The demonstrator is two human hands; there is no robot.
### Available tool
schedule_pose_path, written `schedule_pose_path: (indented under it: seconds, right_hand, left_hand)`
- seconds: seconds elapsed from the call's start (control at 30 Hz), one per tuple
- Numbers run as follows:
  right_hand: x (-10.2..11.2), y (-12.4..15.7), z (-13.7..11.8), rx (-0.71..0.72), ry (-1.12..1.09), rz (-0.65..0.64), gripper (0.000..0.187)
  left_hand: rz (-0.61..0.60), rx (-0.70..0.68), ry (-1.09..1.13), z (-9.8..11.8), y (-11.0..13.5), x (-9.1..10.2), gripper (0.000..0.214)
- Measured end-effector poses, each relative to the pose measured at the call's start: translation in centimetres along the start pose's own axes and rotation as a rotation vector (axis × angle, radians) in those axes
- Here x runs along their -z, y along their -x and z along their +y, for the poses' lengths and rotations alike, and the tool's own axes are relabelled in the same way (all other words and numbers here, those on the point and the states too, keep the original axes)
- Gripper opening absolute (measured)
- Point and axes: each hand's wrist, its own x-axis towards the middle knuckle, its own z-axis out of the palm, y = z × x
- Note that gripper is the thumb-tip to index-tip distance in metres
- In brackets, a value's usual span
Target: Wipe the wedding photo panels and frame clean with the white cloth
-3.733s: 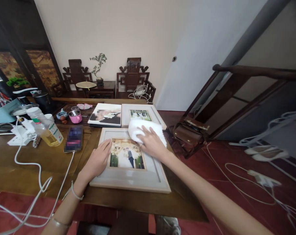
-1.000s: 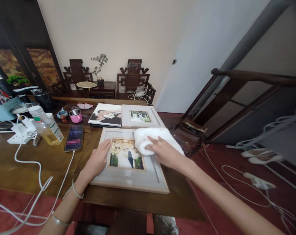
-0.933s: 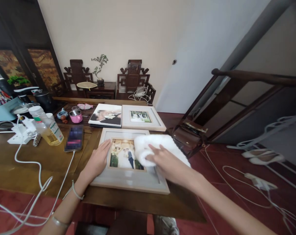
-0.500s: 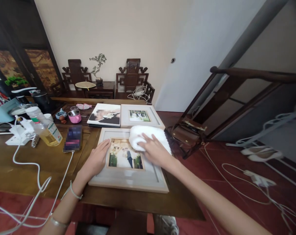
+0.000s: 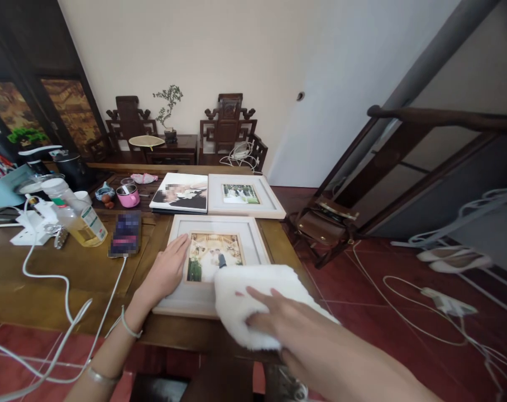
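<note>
A light wooden picture frame (image 5: 165, 306) with a wedding photo lies flat near the table's front edge. My left hand (image 5: 172, 268) rests on its left side, fingers stretched out and lying flat on it. A fluffy white cloth (image 5: 253, 279) is in my right hand (image 5: 274, 318), which presses on it with bent fingers. The cloth covers the frame's lower right corner and hangs out past it toward me. Part of the photo is hidden under the cloth.
Behind lie a second framed photo (image 5: 274, 207) and a photo album (image 5: 180, 192). To the left are a phone (image 5: 125, 234) on a cable, a bottle of yellow liquid (image 5: 88, 223), a pink cup (image 5: 128, 196) and a power strip (image 5: 29, 229). A chair (image 5: 333, 223) stands right.
My right hand has brought the white cloth from the frame's upper right down toward me, over its lower right corner. My left hand stays on the frame's left side.
</note>
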Motion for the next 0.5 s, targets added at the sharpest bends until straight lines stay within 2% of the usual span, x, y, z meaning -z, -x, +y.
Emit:
schedule_pose_path:
  seconds: [0.1, 0.2, 0.3, 0.4, 0.5]
  right_hand:
    - [-0.2, -3.6, 3.1, -0.079, 0.158, 0.079, 0.070]
    - [-0.3, -8.7, 7.1, -0.192, 0.356, 0.209, 0.056]
    - [-0.3, -12.2, 9.7, -0.209, 0.459, 0.367, 0.050]
    - [-0.8, -12.7, 9.5, -0.163, 0.453, 0.355, 0.050]
    - [-1.5, -10.1, 6.9, -0.132, 0.360, 0.256, 0.052]
  left_hand:
    - [-0.010, -0.022, -0.007, -0.1, -0.1, 0.1, 0.047]
    - [-0.011, -0.035, -0.009, -0.1, -0.2, 0.2, 0.046]
    - [-0.004, -0.032, -0.002, -0.1, -0.1, 0.2, 0.045]
    - [0.019, -0.033, 0.008, 0.0, -0.1, 0.2, 0.045]
    - [0.025, -0.018, 0.011, 0.0, 0.0, 0.1, 0.045]
